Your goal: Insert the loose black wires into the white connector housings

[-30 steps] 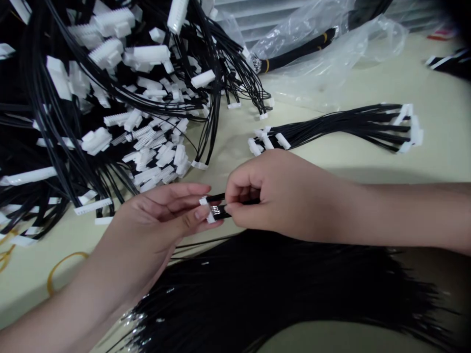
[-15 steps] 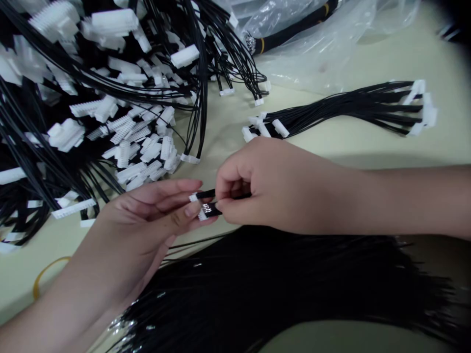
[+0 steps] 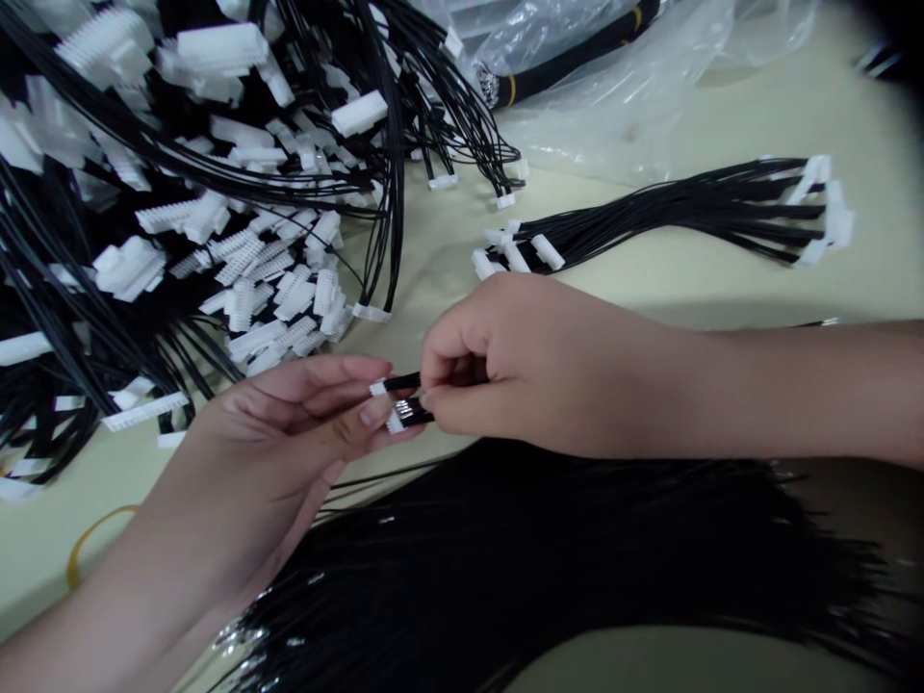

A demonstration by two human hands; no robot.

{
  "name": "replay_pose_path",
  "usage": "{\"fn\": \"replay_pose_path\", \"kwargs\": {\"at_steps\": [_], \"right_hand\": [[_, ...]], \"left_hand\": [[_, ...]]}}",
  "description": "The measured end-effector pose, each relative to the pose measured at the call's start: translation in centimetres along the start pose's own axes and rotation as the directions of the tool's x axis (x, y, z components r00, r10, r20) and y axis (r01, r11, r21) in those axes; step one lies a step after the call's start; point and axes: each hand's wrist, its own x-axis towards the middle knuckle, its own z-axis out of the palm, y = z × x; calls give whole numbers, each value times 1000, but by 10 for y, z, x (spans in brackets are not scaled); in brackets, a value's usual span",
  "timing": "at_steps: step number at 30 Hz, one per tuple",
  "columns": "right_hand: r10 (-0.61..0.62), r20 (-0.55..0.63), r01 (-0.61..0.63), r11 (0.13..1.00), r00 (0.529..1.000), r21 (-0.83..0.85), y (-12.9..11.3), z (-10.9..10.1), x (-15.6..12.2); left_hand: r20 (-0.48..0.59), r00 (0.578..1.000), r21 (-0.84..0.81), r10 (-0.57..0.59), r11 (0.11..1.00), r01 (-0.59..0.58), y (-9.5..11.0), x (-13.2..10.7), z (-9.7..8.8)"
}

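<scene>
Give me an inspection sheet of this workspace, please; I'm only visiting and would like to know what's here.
surface: pale cream work surface.
job's things: two white connectors on short black wires, held above the surface.
grippers: none; bare hands instead. The left hand pinches the white connectors, and the right hand pinches the black wires just behind them.
clutter: yellow rubber band.
cables: large heap of black-wired white connectors, smaller bundle, loose fan of black wire with bright ends.
surroundings: clear plastic bag beside a black sleeved harness with a yellow band.
</scene>
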Motion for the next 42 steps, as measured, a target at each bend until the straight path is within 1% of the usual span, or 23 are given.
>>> {"fn": "replay_pose_path", "kwargs": {"at_steps": [4, 9, 20, 28, 32, 34, 42], "right_hand": [[-6, -26, 6, 1000, 1000, 6, 3, 2, 1], [-28, -50, 29, 999, 998, 23, 4, 3, 1], [-34, -106, 42, 996, 994, 80, 5, 6, 1], [-36, -119, 44, 997, 992, 62, 5, 7, 0], [-43, -97, 51, 996, 994, 77, 5, 5, -1], [-36, -91, 44, 995, 995, 84, 5, 4, -1], [38, 11, -39, 993, 999, 115, 0, 1, -1]], "left_hand": [[13, 1000, -6, 8, 1000, -8, -2, 2, -1], [-8, 1000, 8, 10, 1000, -10, -2, 3, -2], [15, 1000, -7, 22, 1000, -22, 0, 3, 1], [14, 1000, -49, 15, 999, -14, 1, 1, 1], [28, 999, -62, -30, 998, 31, 1, 0, 0], [38, 999, -66, -30, 997, 32, 1, 1, -1], [33, 998, -77, -57, 995, 60, 3, 0, 1]]}}
